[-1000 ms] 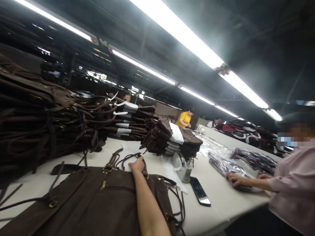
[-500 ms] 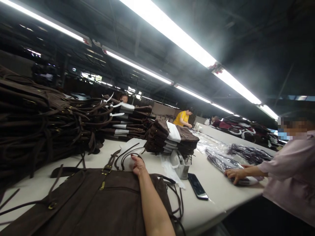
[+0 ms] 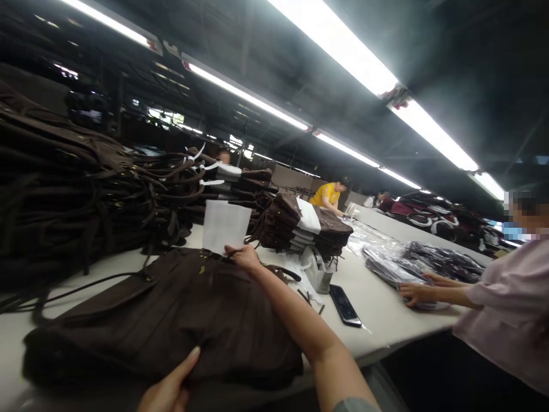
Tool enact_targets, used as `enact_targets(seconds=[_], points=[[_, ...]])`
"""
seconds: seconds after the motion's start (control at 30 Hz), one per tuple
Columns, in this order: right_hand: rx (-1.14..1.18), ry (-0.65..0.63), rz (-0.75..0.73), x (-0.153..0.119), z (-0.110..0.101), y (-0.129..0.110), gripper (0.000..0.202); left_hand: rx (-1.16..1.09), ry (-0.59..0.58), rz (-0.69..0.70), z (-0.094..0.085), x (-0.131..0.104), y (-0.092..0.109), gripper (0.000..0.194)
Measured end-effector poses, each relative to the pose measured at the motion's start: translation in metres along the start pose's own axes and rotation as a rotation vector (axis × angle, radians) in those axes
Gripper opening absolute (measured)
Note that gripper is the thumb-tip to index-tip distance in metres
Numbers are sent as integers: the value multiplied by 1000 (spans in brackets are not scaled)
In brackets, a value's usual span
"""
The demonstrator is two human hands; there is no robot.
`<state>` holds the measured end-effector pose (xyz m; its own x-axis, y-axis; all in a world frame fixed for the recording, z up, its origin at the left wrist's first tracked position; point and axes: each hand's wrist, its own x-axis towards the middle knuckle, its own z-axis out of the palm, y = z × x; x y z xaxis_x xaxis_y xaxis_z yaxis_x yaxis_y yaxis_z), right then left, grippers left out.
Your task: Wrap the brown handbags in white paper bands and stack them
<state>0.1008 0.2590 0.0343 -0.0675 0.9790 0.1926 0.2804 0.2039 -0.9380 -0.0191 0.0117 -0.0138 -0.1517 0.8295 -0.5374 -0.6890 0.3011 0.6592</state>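
A dark brown bag (image 3: pixel 171 320) lies on the pale table right before me. My right hand (image 3: pixel 244 257) is closed at its far edge, gripping the top of the bag near a strap. The near side of the bag is pinched by my left hand (image 3: pixel 171 383), its thumb on top and its fingers partly hidden. A white sheet of paper (image 3: pixel 226 226) stands upright just beyond the bag, close to my right fingertips.
Tall piles of brown bags (image 3: pixel 64 189) rise at the left. Beyond the sheet is a banded stack (image 3: pixel 309 220), with a tape dispenser (image 3: pixel 316 272) and a phone (image 3: pixel 344 305) nearby. A person in pink (image 3: pixel 506 303) handles plastic-wrapped items (image 3: pixel 394 269) at the right.
My left hand has come into view at the bag's near edge. The bag has shifted and bunched up, the loose straps have moved, and the white paper now stands up.
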Motion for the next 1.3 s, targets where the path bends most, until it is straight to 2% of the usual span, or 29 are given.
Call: enact_targets(seconds=[0.1,0.17,0.27,0.37,0.43,0.53,0.63,0.7,0.77,0.8,0.83,0.93,1.0,1.07,1.13,1.2,1.23,1.3], points=[[-34,-21,37,-32,6,27,41,-84,-126,-66,-2,10,0,25],[-28,-23,38,-46,8,40,45,-118,-138,-42,-7,10,-1,24],[4,-56,5,-54,5,51,50,-120,-156,-26,-12,9,-2,25],[27,-125,-15,-57,-1,52,67,-116,-152,-14,-12,8,-2,22],[-8,-224,-43,-59,-9,49,77,-117,-153,-10,-12,8,-2,20],[-215,-496,-162,-64,-25,34,80,-109,-180,-21,-14,10,-2,22],[-487,-756,-198,-73,-33,6,80,-88,-202,-5,-16,12,-4,27],[-652,-830,-191,-82,-27,-15,88,-72,-205,18,-17,13,-6,32],[-831,-790,-224,-92,-12,-31,96,-58,-191,30,-17,14,-7,35],[-912,-754,-261,-98,-2,-37,94,-52,-182,35,-17,14,-8,36],[-973,-717,-308,-104,8,-40,86,-47,-177,37,-17,14,-8,36],[-1008,-605,-426,-118,34,-38,44,-41,-173,36,-18,12,-6,37],[-991,-472,-450,-118,39,-36,34,-41,-181,27,-19,10,-5,36],[-1003,-256,-436,-109,29,-39,35,-40,-185,18,-19,10,-3,33],[-1007,10,-384,-89,7,-48,35,-39,-190,12,-20,9,-2,31],[-907,230,-295,-61,-20,-60,37,-40,-195,20,-20,9,-3,31],[-802,286,-249,-46,-32,-64,38,-40,-198,24,-20,10,-3,30],[-570,290,-187,-17,-48,-68,41,-37,-204,23,-21,10,-4,29]])
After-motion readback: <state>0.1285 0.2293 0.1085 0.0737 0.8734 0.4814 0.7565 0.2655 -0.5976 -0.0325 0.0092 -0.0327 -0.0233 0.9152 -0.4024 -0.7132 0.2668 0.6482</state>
